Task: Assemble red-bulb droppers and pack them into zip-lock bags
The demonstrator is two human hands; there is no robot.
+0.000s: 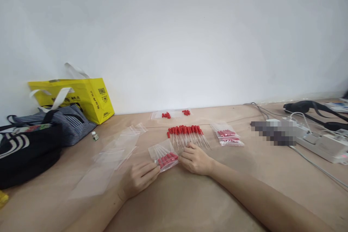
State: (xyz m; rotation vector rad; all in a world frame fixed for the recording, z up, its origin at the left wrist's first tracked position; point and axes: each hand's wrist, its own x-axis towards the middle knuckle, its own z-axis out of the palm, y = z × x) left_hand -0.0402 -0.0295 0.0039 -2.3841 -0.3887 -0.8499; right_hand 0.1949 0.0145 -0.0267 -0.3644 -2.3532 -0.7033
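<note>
Red-topped sticks sit in a clear bag — both hands pinch its edges, left and right, thumbs hard to see.

It looks like a work table in a plain room, but I cannot tell if it is a home or a shop. The brown table meets a bare white wall, with bags at the far left and a power strip with plugs and wires on the right.
</note>
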